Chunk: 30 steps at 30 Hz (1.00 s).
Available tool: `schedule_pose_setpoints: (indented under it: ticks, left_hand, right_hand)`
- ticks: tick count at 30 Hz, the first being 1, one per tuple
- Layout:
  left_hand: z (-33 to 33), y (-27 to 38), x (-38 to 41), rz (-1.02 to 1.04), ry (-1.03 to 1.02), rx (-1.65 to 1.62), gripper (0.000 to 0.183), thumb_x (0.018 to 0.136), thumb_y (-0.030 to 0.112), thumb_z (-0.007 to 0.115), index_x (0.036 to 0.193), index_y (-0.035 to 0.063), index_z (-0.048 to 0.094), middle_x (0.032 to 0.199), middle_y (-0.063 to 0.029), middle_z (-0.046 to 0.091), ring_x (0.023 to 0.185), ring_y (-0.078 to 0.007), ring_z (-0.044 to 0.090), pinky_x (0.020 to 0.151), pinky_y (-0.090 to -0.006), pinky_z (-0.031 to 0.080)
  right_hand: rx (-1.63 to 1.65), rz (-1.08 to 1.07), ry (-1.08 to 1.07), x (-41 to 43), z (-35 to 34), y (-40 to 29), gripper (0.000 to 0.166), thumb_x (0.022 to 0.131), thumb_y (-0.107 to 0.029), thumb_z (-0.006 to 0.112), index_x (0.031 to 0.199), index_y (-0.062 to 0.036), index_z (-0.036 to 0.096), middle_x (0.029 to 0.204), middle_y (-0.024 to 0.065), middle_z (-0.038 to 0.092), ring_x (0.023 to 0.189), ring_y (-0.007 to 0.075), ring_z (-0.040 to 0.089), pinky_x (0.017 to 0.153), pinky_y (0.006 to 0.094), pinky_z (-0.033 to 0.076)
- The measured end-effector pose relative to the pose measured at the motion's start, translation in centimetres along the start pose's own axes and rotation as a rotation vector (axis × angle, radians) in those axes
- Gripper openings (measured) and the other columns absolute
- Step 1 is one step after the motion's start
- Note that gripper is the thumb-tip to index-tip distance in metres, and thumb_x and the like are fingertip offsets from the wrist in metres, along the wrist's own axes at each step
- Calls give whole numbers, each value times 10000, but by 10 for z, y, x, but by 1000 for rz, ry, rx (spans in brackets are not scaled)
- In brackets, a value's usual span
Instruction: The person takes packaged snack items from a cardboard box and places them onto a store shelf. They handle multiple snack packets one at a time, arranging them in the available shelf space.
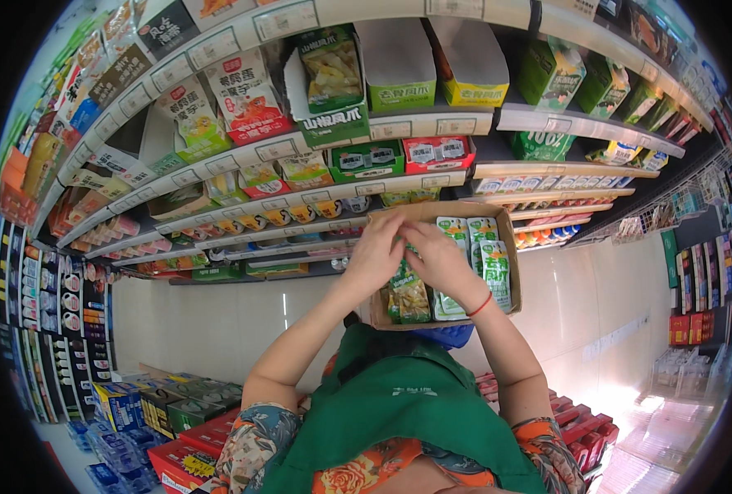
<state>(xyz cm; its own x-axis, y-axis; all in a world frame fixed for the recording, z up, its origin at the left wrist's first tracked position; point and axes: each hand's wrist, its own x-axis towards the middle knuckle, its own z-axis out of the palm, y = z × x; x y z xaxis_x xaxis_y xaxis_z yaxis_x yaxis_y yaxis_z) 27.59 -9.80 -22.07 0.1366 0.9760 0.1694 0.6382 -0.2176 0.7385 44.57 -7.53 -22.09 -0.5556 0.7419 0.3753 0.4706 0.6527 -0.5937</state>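
An open cardboard box (515, 265) sits in front of my green apron, with a blue surface (449, 336) partly showing beneath it. My left hand (378, 250) and my right hand (435, 254) meet over the box's left half, fingers bent and fingertips close together. Whether anything is pinched between them is hidden. Below my hands, green snack pouches with a clear window (410, 299) stand in the box's left side. White-and-green pouches (494, 272) fill the right side, partly covered by my right forearm. A red cord (481, 304) circles my right wrist.
Curved store shelves rise ahead, holding a green display carton with a pouch (333, 80), a light-green carton (401, 92) and a yellow-fronted carton (474, 92). Red boxes (186, 460) and bottle packs (118, 447) are stacked behind left. Wire baskets (662, 210) hang at right.
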Motion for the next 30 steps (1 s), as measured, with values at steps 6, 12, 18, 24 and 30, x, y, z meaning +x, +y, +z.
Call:
schedule_pose_setpoints:
  ticks: [6, 12, 18, 24, 30]
  left_hand:
    - [-99, 67, 23, 264, 200, 86, 388, 897, 16, 574, 1285, 9, 578, 1244, -171, 609, 1152, -340, 582, 988, -403, 464]
    - [-155, 88, 53, 458, 376, 170, 345, 891, -31, 537, 1228, -4, 606, 1132, -172, 652, 1052, -334, 633, 910, -390, 503]
    - [-176, 85, 108, 282, 435, -133, 465, 917, -37, 464, 1379, -12, 512, 1321, -189, 584, 1238, -282, 571, 1023, -349, 453]
    - [-181, 75, 135, -76, 234, -590, 608, 884, 30, 459, 1473, -80, 359, 1448, -246, 468, 1336, -280, 462, 1094, -329, 360]
    - [-185, 66, 142, -168, 109, -725, 546, 889, 23, 450, 1425, -73, 416, 1342, -186, 553, 1225, -245, 520, 1042, -339, 394]
  right_hand:
    - [-7, -202, 224, 71, -53, -60, 280, 820, -3, 637, 1098, 9, 616, 1088, 174, 650, 998, 370, 629, 857, 438, 524]
    - [-72, -340, 376, 123, -77, -98, 284, 814, 11, 632, 1096, -20, 622, 1027, 159, 652, 952, 353, 626, 811, 433, 514]
    - [-224, -384, 487, 184, -77, -95, 239, 815, 4, 619, 1049, -45, 631, 942, 128, 652, 885, 339, 617, 799, 428, 492]
    - [-453, -356, 375, 208, -68, -81, 191, 797, -43, 638, 988, -43, 639, 910, 111, 655, 929, 317, 605, 925, 526, 445]
    - [-595, -316, 253, 210, -67, -77, 161, 811, -145, 639, 924, -41, 686, 934, 109, 678, 999, 298, 604, 1027, 614, 379]
